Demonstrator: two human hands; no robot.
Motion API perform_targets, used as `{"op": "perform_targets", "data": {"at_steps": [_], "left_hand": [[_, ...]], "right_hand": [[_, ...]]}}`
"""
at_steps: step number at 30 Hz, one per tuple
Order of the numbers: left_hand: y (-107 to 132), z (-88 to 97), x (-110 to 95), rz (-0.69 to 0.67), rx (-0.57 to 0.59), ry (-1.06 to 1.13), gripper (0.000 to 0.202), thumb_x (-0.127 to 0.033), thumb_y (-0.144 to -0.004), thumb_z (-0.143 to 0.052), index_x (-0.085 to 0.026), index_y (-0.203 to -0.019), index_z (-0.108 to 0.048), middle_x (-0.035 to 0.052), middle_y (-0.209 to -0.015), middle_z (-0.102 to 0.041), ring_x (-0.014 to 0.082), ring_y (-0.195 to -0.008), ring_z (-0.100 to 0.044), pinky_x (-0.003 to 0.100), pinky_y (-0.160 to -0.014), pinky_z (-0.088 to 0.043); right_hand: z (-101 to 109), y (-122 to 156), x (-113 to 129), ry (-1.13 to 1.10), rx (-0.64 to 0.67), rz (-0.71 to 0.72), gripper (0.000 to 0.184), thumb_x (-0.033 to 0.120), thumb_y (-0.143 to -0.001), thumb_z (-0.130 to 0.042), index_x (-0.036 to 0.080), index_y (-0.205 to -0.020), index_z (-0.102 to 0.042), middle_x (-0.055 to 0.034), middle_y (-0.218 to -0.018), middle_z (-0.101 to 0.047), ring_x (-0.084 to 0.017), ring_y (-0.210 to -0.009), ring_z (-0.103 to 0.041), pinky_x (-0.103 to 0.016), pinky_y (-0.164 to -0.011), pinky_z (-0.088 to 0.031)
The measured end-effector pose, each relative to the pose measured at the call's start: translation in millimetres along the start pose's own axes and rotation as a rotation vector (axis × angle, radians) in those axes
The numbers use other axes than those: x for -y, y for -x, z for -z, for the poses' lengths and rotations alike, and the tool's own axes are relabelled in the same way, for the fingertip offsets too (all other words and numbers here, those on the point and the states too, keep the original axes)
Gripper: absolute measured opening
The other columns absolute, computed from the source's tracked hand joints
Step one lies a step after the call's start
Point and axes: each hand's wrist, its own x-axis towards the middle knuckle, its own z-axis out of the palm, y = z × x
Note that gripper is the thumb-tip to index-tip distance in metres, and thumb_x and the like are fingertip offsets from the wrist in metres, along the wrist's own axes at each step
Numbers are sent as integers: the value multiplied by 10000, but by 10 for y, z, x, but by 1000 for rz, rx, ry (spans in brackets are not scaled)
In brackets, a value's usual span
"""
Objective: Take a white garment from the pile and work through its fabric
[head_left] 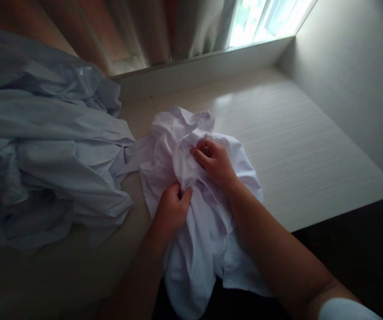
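A crumpled white shirt (pixel 198 226) lies in the middle of a pale wooden surface, its lower part hanging over the front edge. My left hand (pixel 174 205) pinches a fold of it left of centre, thumb against curled fingers. Higher and to the right, my right hand (pixel 213 161) grips the fabric near its upper part, with thumb and forefinger almost meeting. Folds hide some of the fingertips of both hands. On the left, a heap of white garments (pixel 54 138) touches the shirt's left side.
The pale wooden surface (pixel 304 146) extends to the right, up to a light wall (pixel 354 80). Its front edge drops off into a dark area. Behind it stand a low ledge (pixel 211 71), brownish curtains (pixel 138 31) and a bright window (pixel 264 20).
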Motion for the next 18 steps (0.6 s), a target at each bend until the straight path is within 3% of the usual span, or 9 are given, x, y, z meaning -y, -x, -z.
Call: {"op": "perform_targets", "data": {"at_steps": [3, 5, 8, 10, 12, 15, 18], "left_hand": [[-83, 23, 58, 21, -181, 143, 303, -327, -915, -528, -183, -1105, -715, 92, -1037, -747, 262, -999, -673, 387, -926, -511], [-115, 44, 83, 68, -295, 173, 289, -305, -912, -521, -190, -1079, -727, 107, -1128, -737, 282, -1113, -647, 419, -1020, -481], [-121, 50, 96, 115, -364, 250, 197, -281, -873, -580, -184, -932, -740, 108, -1128, -734, 289, -1155, -632, 413, -1035, -483], [-110, 30, 100, 101, -322, 392, 198, -328, -856, -627, -173, -907, -739, 86, -1015, -739, 265, -1035, -668, 369, -925, -532], [-104, -2, 106, 86, -185, 542, 276, -411, -828, -688, -163, -939, -739, 57, -884, -722, 224, -846, -674, 317, -762, -541], [-118, -37, 118, 60, -31, 617, 329, -428, -757, -776, -153, -932, -740, 29, -797, -698, 174, -701, -625, 260, -637, -478], [-149, -38, 115, 47, -108, 569, 306, -428, -756, -764, -142, -860, -741, 26, -767, -691, 170, -694, -609, 254, -639, -451]], "right_hand": [[173, 40, 329, 81, 26, 44, 292, 453, -896, -706, 224, -875, -526, 64, -619, -472, -93, -557, -412, -246, -536, -292], [347, 101, 598, 199, 67, 81, 336, 493, -907, -691, 213, -813, -531, 55, -618, -456, -92, -563, -407, -249, -539, -276], [562, 226, 861, 510, 434, -12, 425, 534, -866, -722, 188, -672, -568, 39, -576, -471, -90, -532, -386, -265, -524, -249], [612, 294, 878, 729, 671, -128, 394, 525, -799, -779, 186, -661, -632, 24, -577, -526, -95, -519, -399, -275, -522, -250], [590, 327, 804, 883, 816, -216, 330, 497, -734, -820, 199, -689, -687, 12, -604, -583, -107, -525, -428, -279, -530, -264], [511, 314, 677, 979, 877, -267, 147, 361, -733, -776, 221, -746, -735, -3, -670, -649, -127, -552, -473, -281, -549, -294], [475, 277, 642, 1017, 842, -276, 104, 253, -770, -666, 227, -800, -763, -27, -730, -686, -144, -578, -506, -286, -566, -312]]}}
